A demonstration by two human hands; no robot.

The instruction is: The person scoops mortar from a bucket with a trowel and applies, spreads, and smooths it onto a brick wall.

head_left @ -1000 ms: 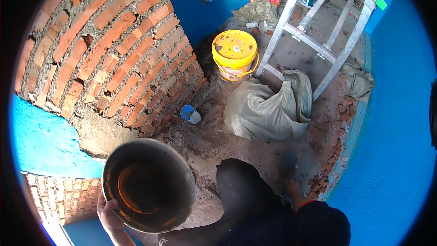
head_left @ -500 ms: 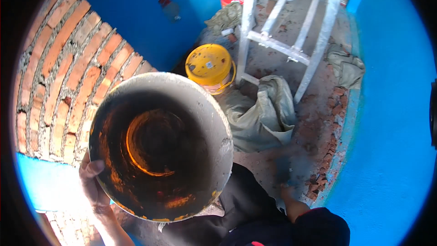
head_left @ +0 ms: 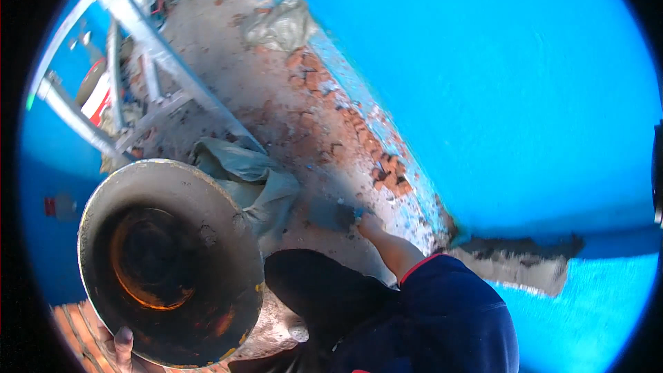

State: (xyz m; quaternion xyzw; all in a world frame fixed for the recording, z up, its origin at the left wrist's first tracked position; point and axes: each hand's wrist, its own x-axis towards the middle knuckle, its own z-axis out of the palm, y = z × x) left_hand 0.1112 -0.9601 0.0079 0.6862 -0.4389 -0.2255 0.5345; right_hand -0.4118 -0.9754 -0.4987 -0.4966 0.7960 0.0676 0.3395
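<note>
Blue walls ring a gritty floor (head_left: 276, 107); left hand (head_left: 124, 345), fingers clamped on the rim, holds an empty rusty pan (head_left: 169, 262); right hand (head_left: 369, 224) grips a trowel (head_left: 331, 214)

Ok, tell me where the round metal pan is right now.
In the head view the round metal pan fills the lower left, tilted open-side up, gripped at its bottom rim by the left hand, just left of the grey sack.

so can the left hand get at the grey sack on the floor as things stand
Probably not: the left hand grips the rim of the big mortar pan, which it holds up between itself and the grey sack.
</note>
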